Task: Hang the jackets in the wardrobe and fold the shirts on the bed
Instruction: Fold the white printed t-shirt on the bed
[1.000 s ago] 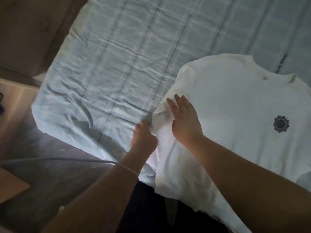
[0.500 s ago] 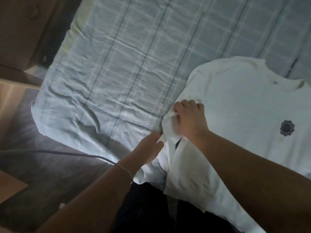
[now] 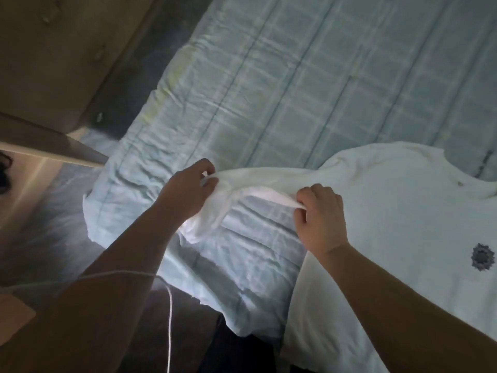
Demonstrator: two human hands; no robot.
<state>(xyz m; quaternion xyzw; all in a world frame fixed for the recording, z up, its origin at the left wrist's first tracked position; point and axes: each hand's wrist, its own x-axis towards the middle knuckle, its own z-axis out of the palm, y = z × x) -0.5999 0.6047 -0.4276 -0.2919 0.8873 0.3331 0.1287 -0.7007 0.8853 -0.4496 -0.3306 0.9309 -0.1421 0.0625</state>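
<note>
My white T-shirt (image 3: pixel 390 238) lies front-up on the right side of the bed (image 3: pixel 282 84), over its pale blue checked cover, with a small dark round emblem (image 3: pixel 483 257) on the chest. My left hand (image 3: pixel 185 192) pinches the end of the shirt's sleeve (image 3: pixel 242 181) and holds it out to the left, raised off the cover. My right hand (image 3: pixel 320 216) is closed on the sleeve's lower edge nearer the body of the shirt, and a thin white cord (image 3: pixel 170 319) hangs by my left forearm.
</note>
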